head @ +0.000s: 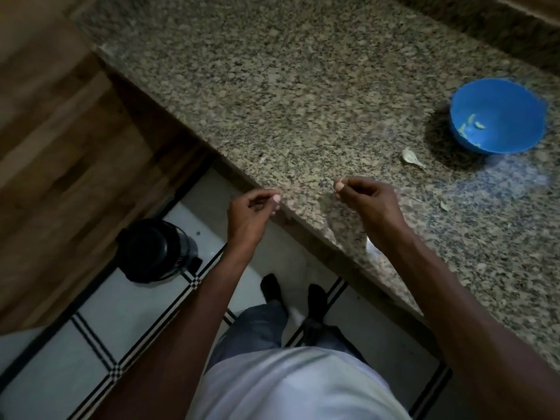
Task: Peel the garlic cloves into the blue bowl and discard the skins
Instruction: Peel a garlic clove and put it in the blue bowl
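Note:
The blue bowl (515, 107) stands on the granite counter (303, 86) at the right, with a few peeled garlic cloves (474, 122) inside. A pale garlic clove in its skin (411, 157) lies on the counter just left of the bowl. My right hand (368, 200) hovers over the counter's front edge, thumb and forefinger pinching a thin sliver of garlic skin (341, 180). My left hand (253, 213) is level with it, just off the counter's edge above the floor, fingers curled toward the thumb; nothing shows between them.
A black round bin (154, 250) stands on the tiled floor below my left hand, beside a wooden cabinet (60, 147). Small skin scraps (444, 206) lie on the counter near my right arm, and a white scrap (371, 247) sits at the edge.

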Demonstrator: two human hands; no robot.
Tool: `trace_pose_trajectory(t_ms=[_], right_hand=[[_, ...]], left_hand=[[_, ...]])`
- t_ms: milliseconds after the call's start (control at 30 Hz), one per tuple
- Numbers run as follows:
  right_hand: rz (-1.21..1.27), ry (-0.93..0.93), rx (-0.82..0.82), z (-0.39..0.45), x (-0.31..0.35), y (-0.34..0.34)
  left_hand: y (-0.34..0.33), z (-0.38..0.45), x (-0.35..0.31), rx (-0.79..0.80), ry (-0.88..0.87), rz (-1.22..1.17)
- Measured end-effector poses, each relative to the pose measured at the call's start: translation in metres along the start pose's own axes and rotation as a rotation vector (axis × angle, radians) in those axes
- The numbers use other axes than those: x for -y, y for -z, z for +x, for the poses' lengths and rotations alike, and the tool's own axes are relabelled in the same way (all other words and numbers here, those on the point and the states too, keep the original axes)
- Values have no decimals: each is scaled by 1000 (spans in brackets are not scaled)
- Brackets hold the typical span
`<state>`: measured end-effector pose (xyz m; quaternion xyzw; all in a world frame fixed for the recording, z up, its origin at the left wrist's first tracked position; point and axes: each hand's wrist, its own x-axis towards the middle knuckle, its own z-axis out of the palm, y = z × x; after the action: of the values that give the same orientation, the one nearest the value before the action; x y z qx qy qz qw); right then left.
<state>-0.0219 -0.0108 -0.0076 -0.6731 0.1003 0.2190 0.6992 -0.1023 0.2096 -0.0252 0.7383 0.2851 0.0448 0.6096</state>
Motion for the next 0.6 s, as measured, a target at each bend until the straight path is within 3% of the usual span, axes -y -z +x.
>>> trace_pose_trajectory(t_ms=[233, 400, 600], right_hand=[[23, -61, 298, 6, 0, -173], [55, -202, 470, 4, -32, -302], [7, -279, 551, -12, -75, -427]], left_hand=[[113, -2, 32, -297, 263, -439], [215, -8, 67, -429, 325, -542], [338, -14, 115, -547, 349, -616]])
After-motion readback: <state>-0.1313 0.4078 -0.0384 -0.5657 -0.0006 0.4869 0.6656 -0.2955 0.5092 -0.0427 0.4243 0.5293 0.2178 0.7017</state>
